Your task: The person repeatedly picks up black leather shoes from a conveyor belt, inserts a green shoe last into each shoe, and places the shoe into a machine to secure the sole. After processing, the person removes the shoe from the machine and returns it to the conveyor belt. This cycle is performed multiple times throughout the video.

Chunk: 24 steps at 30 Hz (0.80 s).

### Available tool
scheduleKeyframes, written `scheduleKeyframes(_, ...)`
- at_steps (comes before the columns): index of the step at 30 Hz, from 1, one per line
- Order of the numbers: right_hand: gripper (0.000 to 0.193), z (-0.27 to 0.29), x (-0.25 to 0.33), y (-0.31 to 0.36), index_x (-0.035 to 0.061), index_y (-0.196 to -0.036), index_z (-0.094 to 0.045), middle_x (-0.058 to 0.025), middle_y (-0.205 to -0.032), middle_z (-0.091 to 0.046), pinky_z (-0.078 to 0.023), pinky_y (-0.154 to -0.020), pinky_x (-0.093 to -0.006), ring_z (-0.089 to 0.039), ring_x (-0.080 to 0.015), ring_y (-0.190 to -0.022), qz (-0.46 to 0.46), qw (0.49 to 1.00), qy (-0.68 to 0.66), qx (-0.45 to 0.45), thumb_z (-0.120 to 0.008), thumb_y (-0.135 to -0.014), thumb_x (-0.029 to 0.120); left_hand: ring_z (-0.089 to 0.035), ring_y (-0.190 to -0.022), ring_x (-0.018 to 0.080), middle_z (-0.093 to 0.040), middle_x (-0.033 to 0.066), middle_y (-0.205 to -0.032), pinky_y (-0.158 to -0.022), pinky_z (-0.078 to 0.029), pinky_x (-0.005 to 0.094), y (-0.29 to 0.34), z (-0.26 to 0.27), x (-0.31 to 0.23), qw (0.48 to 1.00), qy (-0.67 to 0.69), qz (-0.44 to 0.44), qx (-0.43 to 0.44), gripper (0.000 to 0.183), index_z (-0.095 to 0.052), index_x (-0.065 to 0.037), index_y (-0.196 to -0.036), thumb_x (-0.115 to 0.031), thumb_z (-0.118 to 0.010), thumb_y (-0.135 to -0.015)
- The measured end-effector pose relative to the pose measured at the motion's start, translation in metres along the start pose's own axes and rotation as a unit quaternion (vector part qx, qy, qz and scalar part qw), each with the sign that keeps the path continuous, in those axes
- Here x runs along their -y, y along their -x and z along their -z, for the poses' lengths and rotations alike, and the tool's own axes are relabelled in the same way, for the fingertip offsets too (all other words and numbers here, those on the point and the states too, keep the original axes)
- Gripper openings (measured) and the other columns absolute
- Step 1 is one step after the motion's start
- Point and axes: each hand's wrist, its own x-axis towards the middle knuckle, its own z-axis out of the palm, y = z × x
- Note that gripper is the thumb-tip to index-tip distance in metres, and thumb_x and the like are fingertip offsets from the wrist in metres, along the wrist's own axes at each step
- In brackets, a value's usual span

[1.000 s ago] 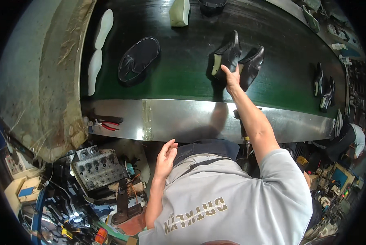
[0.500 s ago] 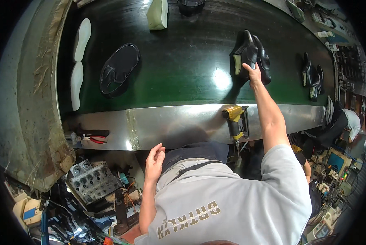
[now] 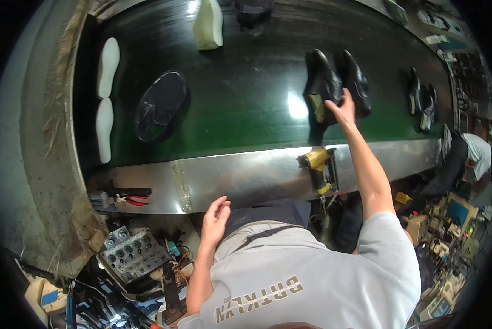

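A black leather shoe (image 3: pixel 329 82) with a pale green last showing at its heel stands on the dark green belt. My right hand (image 3: pixel 343 113) is at its back end, with the thumb on one side and the fingers on the other. Just to the right is a second black shoe (image 3: pixel 356 85), a narrow gap from the first. My left hand (image 3: pixel 215 220) hangs by my waist at the near metal edge, fingers loosely extended and holding nothing. A yellow-and-black nail gun (image 3: pixel 320 167) lies on the metal ledge below my right hand.
Two white insoles (image 3: pixel 107 68) lie end to end at the belt's left, beside a black oval sole-shaped piece (image 3: pixel 161 104). A pale green last (image 3: pixel 208 26) stands farther back. More black shoes (image 3: pixel 416 93) sit at right. Red-handled pliers (image 3: pixel 133 200) rest on the metal ledge (image 3: pixel 235 175).
The two black shoes, close together before, now stand apart with a gap between their toes. My right hand stays at the left shoe's heel. The view has shifted slightly.
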Motion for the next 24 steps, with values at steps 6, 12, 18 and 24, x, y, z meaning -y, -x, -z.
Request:
scheduleKeyframes(6, 0.038, -0.035, 0.150, -0.009, 0.0073, -0.123, -0.058, -0.0141, -0.111, -0.062, -0.048, -0.092, -0.0362, -0.061, -0.0264, -0.103, 0.126, 0.981, -0.143, 0.039, -0.067, -0.087, 0.015, -0.059, -0.110, 0.0163, -0.062, 0.0121, -0.120, -0.094, -0.047, 0.0281, -0.011, 0.003, -0.010, 1.000, -0.012, -0.007, 0.007, 0.037, -0.053, -0.001, -0.131, -0.014, -0.058, -0.097)
scheduleKeyframes(12, 0.057, -0.133, 0.246, -0.109, 0.0064, -0.137, -0.044, -0.0188, -0.129, -0.054, -0.043, -0.100, -0.0386, -0.055, -0.0317, -0.117, 0.317, 0.942, -0.077, 0.083, -0.067, -0.085, 0.011, -0.060, -0.110, 0.0197, -0.061, 0.0140, -0.122, -0.094, -0.048, 0.0320, -0.015, 0.017, -0.024, 0.999, -0.025, -0.031, -0.021, 0.039, -0.052, -0.001, -0.131, -0.017, -0.058, -0.096)
scheduleKeyframes(18, 0.056, -0.165, 0.269, -0.197, 0.0083, -0.136, -0.046, -0.0161, -0.144, -0.041, -0.033, -0.108, -0.0513, -0.036, -0.0361, -0.134, 0.240, 0.938, 0.243, 0.057, -0.065, -0.086, 0.023, -0.060, -0.109, 0.0196, -0.061, 0.0127, -0.122, -0.094, -0.049, 0.0319, -0.012, 0.032, -0.042, 0.996, 0.001, -0.047, -0.069, 0.039, -0.053, -0.001, -0.131, -0.016, -0.059, -0.095)
scheduleKeyframes(24, 0.008, -0.156, 0.305, -0.107, 0.0110, -0.080, -0.064, -0.0075, -0.074, -0.066, -0.043, -0.088, -0.0505, -0.067, -0.0290, -0.077, 0.485, 0.807, 0.213, 0.261, -0.062, -0.083, 0.019, -0.059, -0.112, 0.0202, -0.060, 0.0128, -0.121, -0.096, -0.047, 0.0324, -0.030, 0.025, -0.076, 0.995, 0.054, -0.071, -0.048, 0.039, -0.052, -0.001, -0.131, -0.012, -0.060, -0.094)
